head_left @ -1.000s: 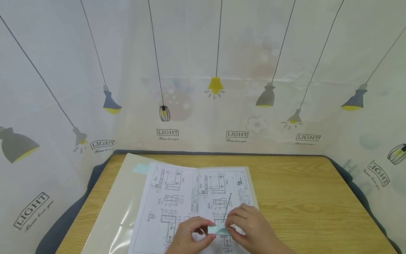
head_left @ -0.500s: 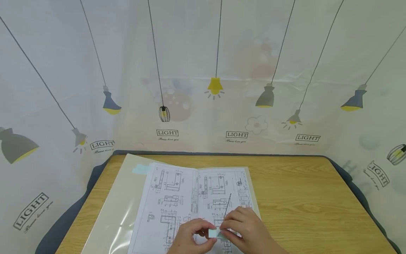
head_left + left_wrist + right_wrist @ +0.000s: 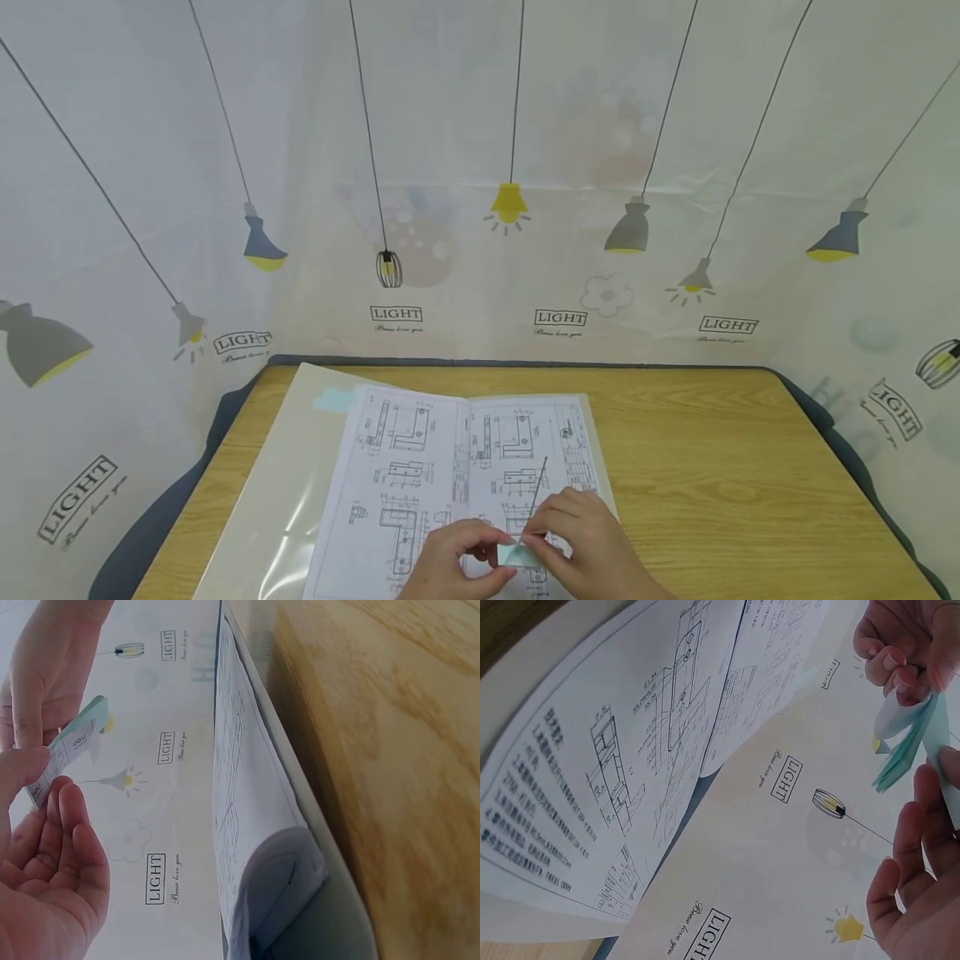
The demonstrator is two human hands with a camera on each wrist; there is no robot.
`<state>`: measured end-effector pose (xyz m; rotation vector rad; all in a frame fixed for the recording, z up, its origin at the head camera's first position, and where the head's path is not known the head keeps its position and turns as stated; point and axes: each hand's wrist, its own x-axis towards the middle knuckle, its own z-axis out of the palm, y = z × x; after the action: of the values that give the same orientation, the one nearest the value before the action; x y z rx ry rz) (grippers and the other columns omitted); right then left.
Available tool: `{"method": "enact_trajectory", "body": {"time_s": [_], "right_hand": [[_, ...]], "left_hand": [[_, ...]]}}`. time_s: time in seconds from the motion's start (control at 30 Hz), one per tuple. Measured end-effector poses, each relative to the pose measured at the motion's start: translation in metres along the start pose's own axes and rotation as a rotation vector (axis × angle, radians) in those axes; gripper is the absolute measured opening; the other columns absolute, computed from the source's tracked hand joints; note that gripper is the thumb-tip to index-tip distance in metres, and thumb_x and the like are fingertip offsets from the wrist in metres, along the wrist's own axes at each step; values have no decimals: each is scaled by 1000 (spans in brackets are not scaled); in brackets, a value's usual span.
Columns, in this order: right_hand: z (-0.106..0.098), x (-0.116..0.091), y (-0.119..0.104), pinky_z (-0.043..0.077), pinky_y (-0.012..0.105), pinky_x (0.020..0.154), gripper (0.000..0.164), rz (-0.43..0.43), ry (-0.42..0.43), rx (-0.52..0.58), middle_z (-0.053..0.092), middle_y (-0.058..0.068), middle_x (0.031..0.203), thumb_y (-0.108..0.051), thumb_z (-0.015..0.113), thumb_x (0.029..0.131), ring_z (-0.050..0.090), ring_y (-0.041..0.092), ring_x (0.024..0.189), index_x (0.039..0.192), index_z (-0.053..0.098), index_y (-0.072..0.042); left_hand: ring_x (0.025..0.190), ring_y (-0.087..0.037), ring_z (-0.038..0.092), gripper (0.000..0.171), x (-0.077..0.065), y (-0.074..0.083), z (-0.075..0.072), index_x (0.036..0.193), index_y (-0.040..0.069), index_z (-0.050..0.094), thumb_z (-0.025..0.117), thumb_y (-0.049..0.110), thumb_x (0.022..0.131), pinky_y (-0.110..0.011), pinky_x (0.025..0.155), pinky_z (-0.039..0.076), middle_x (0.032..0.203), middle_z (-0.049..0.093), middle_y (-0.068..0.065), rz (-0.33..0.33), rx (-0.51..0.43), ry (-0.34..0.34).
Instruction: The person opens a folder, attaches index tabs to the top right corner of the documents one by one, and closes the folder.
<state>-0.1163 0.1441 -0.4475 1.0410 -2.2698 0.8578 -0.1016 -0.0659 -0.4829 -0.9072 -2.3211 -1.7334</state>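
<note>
A small pale-green sticky note pad (image 3: 512,557) is between both hands, above the open pages. My left hand (image 3: 456,560) pinches its left end between thumb and fingers. The fingers of my right hand (image 3: 588,542) pinch the right side, where a sheet bends up. In the left wrist view, the pad's white printed backing (image 3: 71,742) shows, with the left hand (image 3: 52,877) below and the right (image 3: 49,671) above. Fanned green sheets (image 3: 911,750) appear in the right wrist view, between the left hand (image 3: 907,645) and the right hand (image 3: 922,892).
Under the hands lies an open booklet of technical drawings (image 3: 408,483) in a pale folder (image 3: 270,500). A light-green sticky tab (image 3: 333,400) is by its upper left. The wooden table (image 3: 735,483) extends right, with a lamp-patterned curtain (image 3: 465,292) behind.
My right hand has shifted slightly left, closer to the left hand, and less of the pad shows between them. The booklet and folder stay put.
</note>
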Motion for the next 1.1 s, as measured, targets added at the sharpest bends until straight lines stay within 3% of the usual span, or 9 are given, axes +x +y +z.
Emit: {"method": "enact_trajectory", "body": {"time_s": [0.2,0.43,0.87,1.1], "right_hand": [[0,1,-3,39,18,69,11,24,22,-6,61,-22,82,-23,75,79,54,-2,78,82,66,-28],[2,2,-5,42,20,70,6,65,26,18,62,-21,82,-29,68,87,56,-2,79,82,68,-26],[2,2,-6,43,16,69,6,104,36,91,61,-19,81,-22,72,84,55,-3,75,83,67,-24],[-4,-3,-2,47,17,64,16,261,80,109,63,-19,83,-12,71,84,55,-4,74,89,67,-27]], "left_hand": [[69,2,57,19,-1,-3,1,99,12,71,75,17,81,-22,65,53,78,67,0,-13,25,16],[70,2,57,19,-2,-4,2,98,12,71,75,19,81,-22,66,52,78,68,1,-61,28,6],[69,4,57,23,-2,-1,0,98,9,72,75,24,81,-22,67,53,78,69,1,-137,14,-19],[70,3,57,26,-3,3,-1,100,7,72,74,26,82,-22,68,53,76,67,2,-211,-11,-61]]}}
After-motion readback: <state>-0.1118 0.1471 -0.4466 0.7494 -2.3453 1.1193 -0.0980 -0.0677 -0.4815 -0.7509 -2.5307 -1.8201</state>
